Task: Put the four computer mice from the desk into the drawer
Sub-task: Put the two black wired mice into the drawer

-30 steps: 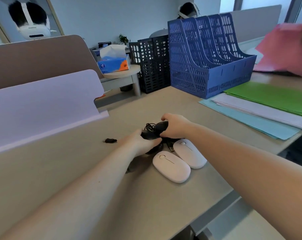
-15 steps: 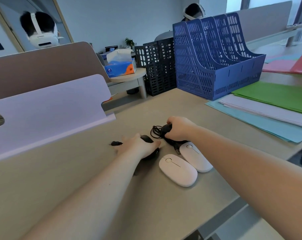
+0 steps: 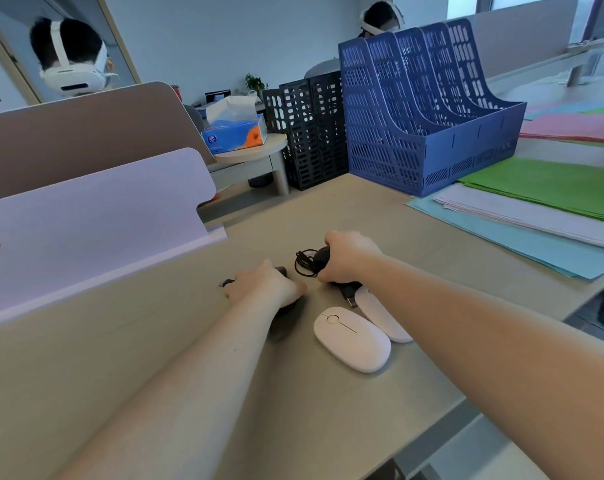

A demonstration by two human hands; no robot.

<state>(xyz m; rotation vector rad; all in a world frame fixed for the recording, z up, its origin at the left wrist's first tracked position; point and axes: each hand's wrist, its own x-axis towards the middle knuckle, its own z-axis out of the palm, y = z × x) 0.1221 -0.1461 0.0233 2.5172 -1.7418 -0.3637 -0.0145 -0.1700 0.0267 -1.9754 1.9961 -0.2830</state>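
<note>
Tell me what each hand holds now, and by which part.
The right hand grips a black wired mouse around its body. The left hand covers another black mouse from above.

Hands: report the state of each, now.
Left hand: closed over a black mouse on the desk.
Right hand: closed on a corded black mouse.
</note>
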